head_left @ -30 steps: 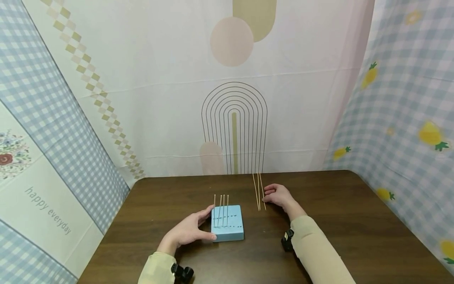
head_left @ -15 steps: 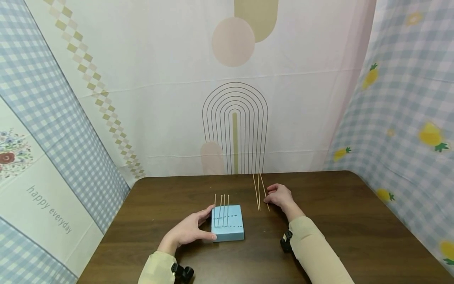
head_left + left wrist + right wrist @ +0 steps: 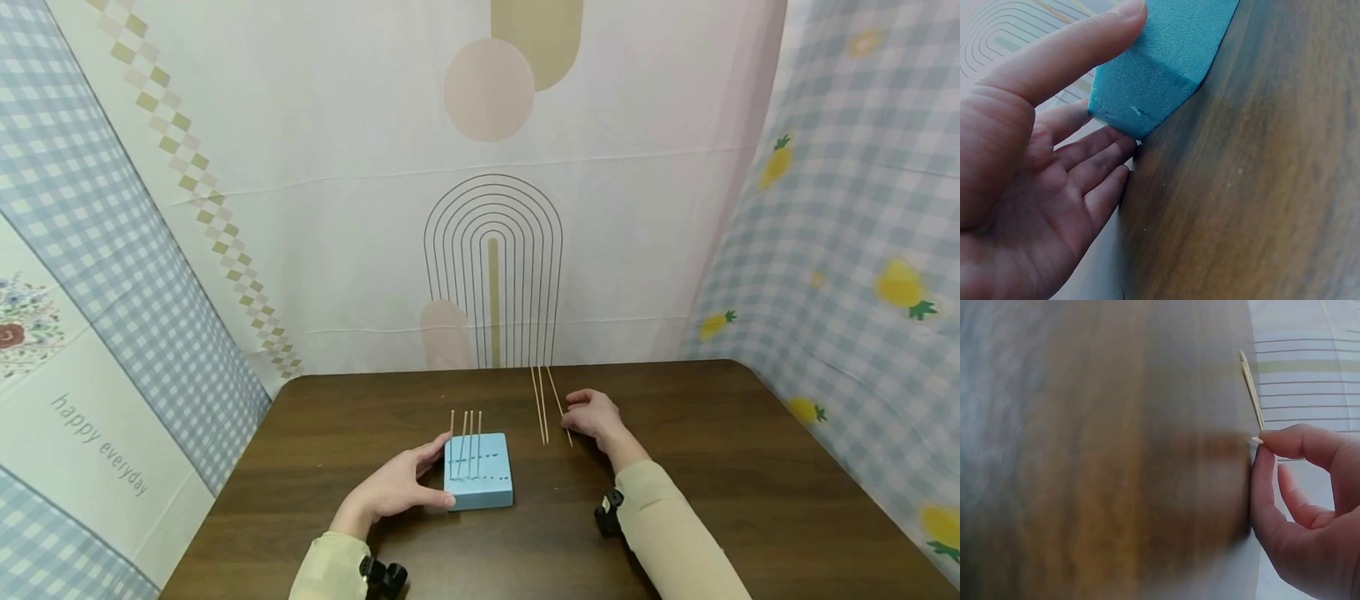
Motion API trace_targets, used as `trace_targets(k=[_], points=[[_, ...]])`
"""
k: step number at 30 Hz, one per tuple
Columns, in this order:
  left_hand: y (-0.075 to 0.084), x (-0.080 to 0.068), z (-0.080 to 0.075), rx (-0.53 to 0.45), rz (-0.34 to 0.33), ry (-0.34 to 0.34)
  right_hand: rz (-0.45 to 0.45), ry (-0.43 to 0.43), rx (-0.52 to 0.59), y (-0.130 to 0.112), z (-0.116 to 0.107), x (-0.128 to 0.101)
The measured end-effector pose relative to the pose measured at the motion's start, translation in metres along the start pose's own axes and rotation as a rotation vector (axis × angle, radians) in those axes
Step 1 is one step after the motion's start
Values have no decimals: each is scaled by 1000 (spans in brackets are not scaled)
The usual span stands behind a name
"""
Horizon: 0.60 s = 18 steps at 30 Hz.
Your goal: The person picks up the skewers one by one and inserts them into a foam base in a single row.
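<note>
I have the left hand holding the left side of a light blue foam block, which lies flat on a dark wood-grain bench, left of centre and well in from the far edge. The thumb is at the block's near left corner, the fingers along its left side toward the far corner, gripping it between them. Four thin wooden skewers stand in the block's left half, roughly upright, one leaning. Rows of small dark holes cross its top.

With the right hand I pinch another skewer between thumb and forefinger, near its closer end; it slants away to the bench's far edge. I cannot tell whether it is lifted. Just left of it, two loose skewers lie close together, also pointing toward that edge. Beyond it hangs a white cloth printed with nested arches; past the right edge hangs blue gingham.
</note>
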<state>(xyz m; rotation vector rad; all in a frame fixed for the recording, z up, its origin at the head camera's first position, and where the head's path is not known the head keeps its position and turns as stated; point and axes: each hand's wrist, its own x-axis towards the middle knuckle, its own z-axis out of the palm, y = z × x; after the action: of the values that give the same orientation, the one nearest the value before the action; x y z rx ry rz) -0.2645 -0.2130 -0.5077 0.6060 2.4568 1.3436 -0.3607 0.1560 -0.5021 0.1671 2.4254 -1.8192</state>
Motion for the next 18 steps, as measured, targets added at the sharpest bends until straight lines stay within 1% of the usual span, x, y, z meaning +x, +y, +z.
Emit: trace_targets(k=[5,9,14,18], points=[[1,0,0,-6,-20,-1,32,-75,144,3,-8,0],[2,0,0,-11,-10,3,47,-121,240,8,-15,0],[1,-1,1,-18,-1,1,53,-135,371,15,-21,-7],[2,-1,0,-14,1,4,34,-128,409,17,-23,-13]])
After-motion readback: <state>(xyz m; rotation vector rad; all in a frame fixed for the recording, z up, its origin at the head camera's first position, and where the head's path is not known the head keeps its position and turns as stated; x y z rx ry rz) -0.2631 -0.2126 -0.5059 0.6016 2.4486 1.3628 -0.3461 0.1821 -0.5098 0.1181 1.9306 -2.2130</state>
